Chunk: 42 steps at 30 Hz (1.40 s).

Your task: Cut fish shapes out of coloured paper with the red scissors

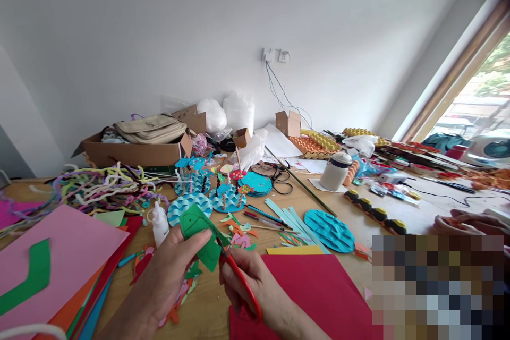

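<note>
My left hand (175, 257) pinches a sheet of green paper (195, 223) that bears a drawn outline, with thumb on top. In my right hand (249, 276) is a pair of scissors with red handles (245, 284). Their blades lie across the right side of the green paper, against its edge. Under and around my hands are scattered paper scraps (239, 231) in green, orange and pink. A red paper sheet (306, 287) lies beneath my right wrist.
At left are stacked coloured sheets (75, 255), a glue bottle (160, 226) and tangled pipe cleaners (103, 186). Blue wavy discs (190, 207) with paper fish stand ahead. A white jar (337, 170) is further right. Another person's hands (468, 223) work at the right edge.
</note>
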### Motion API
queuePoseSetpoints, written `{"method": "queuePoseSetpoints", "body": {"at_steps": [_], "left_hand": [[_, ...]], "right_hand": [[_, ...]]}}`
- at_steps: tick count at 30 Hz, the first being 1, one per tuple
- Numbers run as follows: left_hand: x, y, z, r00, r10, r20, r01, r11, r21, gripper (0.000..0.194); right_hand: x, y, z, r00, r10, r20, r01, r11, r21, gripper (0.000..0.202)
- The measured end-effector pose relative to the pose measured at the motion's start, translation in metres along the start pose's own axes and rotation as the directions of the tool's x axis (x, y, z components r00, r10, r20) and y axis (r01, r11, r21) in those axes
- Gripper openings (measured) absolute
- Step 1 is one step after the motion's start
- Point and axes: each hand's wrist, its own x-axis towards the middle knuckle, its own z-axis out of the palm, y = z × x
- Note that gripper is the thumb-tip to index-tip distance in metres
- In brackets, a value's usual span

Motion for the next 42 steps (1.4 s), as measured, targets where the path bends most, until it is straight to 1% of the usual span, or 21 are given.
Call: {"method": "queuePoseSetpoints", "body": {"at_steps": [4,10,15,19,23,26,33,38,42], "left_hand": [[0.000,0.001,0.002,1.000,-0.005,-0.004,0.005,1.000,0.002,0.023],[-0.001,0.003,0.002,0.999,-0.030,-0.029,0.030,0.999,-0.019,0.013],[-0.003,0.005,0.002,0.998,-0.028,-0.050,0.029,1.000,0.002,0.014],[-0.004,0.007,0.003,0.999,-0.017,-0.032,0.017,1.000,0.008,0.021],[-0.004,0.010,0.005,1.000,-0.015,-0.010,0.014,0.999,-0.034,0.012],[-0.003,0.010,0.004,1.000,-0.020,-0.005,0.020,0.999,-0.047,0.011],[-0.004,0.005,-0.004,1.000,-0.025,0.017,0.026,0.998,-0.065,0.009],[-0.003,0.005,-0.004,1.000,-0.011,0.023,0.013,0.998,-0.057,0.009],[-0.002,0.007,-0.003,1.000,-0.023,-0.007,0.023,0.999,-0.043,0.010]], "right_hand": [[-0.001,-0.002,0.002,1.000,0.008,0.000,-0.008,1.000,0.001,0.046],[-0.002,-0.006,0.003,0.999,0.023,-0.031,-0.025,0.999,-0.043,0.046],[-0.003,-0.006,0.003,0.999,0.007,-0.031,-0.008,0.999,-0.042,0.045],[-0.004,-0.005,0.001,1.000,-0.010,-0.027,0.008,0.998,-0.069,0.039],[-0.004,-0.003,0.000,0.999,-0.019,-0.038,0.015,0.992,-0.124,0.030],[-0.005,-0.004,-0.001,0.999,-0.012,-0.037,0.007,0.988,-0.152,0.027],[-0.006,-0.004,-0.002,0.999,0.002,-0.034,-0.009,0.978,-0.208,0.031],[-0.006,-0.003,-0.003,1.000,-0.003,-0.026,-0.003,0.971,-0.238,0.036],[-0.005,-0.001,-0.004,0.999,-0.003,-0.045,-0.009,0.964,-0.264,0.033]]}}
